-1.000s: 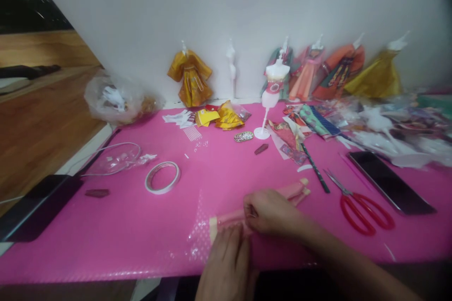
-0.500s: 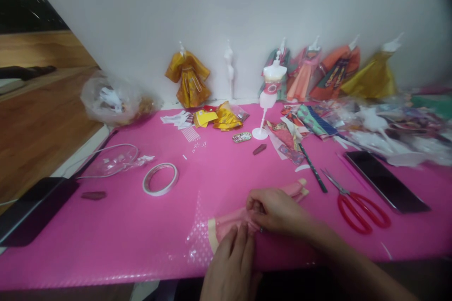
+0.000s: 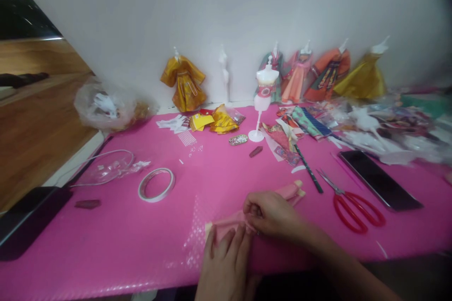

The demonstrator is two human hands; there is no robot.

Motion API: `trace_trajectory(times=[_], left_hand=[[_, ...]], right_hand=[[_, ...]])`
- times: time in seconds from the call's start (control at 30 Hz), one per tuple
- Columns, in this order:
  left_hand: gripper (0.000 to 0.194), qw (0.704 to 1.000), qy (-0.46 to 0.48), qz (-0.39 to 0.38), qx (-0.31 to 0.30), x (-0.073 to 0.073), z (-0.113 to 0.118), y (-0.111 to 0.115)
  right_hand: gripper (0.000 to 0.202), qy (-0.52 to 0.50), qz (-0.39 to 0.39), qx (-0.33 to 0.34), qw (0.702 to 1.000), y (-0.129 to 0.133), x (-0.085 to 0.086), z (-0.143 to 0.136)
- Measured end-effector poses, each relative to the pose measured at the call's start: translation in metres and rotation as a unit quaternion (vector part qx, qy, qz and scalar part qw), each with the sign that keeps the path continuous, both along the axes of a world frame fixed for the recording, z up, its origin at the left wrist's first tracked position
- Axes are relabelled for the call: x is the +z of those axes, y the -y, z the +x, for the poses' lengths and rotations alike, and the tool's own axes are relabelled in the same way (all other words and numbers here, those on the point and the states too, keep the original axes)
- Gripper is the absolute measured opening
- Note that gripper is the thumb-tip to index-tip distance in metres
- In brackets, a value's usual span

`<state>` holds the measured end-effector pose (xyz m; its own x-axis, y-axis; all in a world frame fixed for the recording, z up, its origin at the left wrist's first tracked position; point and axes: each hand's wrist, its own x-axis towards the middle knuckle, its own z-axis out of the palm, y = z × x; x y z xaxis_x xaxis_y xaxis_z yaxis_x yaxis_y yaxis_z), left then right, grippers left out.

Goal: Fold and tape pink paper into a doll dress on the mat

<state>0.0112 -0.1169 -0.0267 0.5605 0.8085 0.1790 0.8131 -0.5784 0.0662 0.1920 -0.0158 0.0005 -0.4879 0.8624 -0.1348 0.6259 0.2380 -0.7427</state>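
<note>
A small pink doll garment [image 3: 229, 223] with cream-coloured ends lies at the front of the pink table. My left hand [image 3: 223, 261] rests flat on its left part, fingers spread. Just beside it, my right hand [image 3: 271, 216] is closed in a pinch at the middle of the garment, with the fingertips partly hidden. The garment's other end shows beyond the right wrist. Red-handled scissors [image 3: 351, 207] lie to the right of my right hand, blades slightly apart.
A roll of white tape [image 3: 142, 191] lies left of my hands. A phone [image 3: 379, 179] is at the right. Behind stand a white doll mannequin [image 3: 266, 77] and several dressed ones along the wall. Plastic bags and scraps [image 3: 374, 127] fill the back right. A black device [image 3: 30, 221] sits at left.
My left fingers have spread apart and reach further left over the garment. My right hand keeps its pinch at nearly the same spot. The view has shifted slightly.
</note>
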Motion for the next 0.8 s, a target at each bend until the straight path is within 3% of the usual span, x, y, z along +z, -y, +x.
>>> trace_trajectory(times=[0.23,0.43,0.67,0.8], left_hand=[[0.051,0.988,-0.079,0.121,-0.047,0.001,-0.012,0.004],[0.057,0.990,-0.076,0.112,-0.044,0.008,-0.018,0.004],[0.048,0.982,-0.083,0.165,-0.047,0.002,-0.043,0.010],[0.050,0.985,-0.064,0.155,-0.031,0.004,-0.048,0.012]], right_hand=[[0.021,0.004,0.017,-0.002,1.000,0.001,-0.001,0.000],[0.021,0.006,0.020,-0.004,1.000,0.002,0.001,0.000],[0.020,0.003,0.019,0.001,1.000,0.001,0.000,0.000],[0.020,0.003,0.023,0.002,1.000,0.001,0.001,0.000]])
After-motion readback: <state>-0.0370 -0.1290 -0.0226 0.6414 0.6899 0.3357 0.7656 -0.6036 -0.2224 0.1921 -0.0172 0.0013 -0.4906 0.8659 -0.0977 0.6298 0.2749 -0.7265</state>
